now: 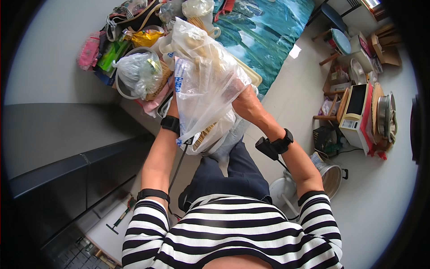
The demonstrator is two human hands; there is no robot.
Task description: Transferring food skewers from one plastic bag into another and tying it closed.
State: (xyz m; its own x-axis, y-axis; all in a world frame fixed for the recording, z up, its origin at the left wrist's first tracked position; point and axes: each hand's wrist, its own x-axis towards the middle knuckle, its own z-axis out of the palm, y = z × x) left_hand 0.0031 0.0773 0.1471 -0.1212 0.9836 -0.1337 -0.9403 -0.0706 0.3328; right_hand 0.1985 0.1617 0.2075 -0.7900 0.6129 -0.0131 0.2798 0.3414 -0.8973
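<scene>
Both arms reach forward to a large translucent white plastic bag (205, 90) with blue print on its left side. My right hand (243, 97) is at the bag's right side, its fingers hidden by the plastic. My left hand lies behind the bag; only the wrist and a strip of skin show, so its fingers are hidden. Pale tan things show dimly through the upper part of the bag. Under its lower edge, something of thin straw-coloured sticks (205, 136) lies in more plastic.
A white bucket (120, 84) with a knotted clear bag (139, 72) stands left, by yellow and green packages. A table with a blue-green cover (268, 37) is ahead, a red brush (225, 10) on it. Stools, a microwave oven (356, 104) and a metal pot (332, 181) stand right; dark cabinets left.
</scene>
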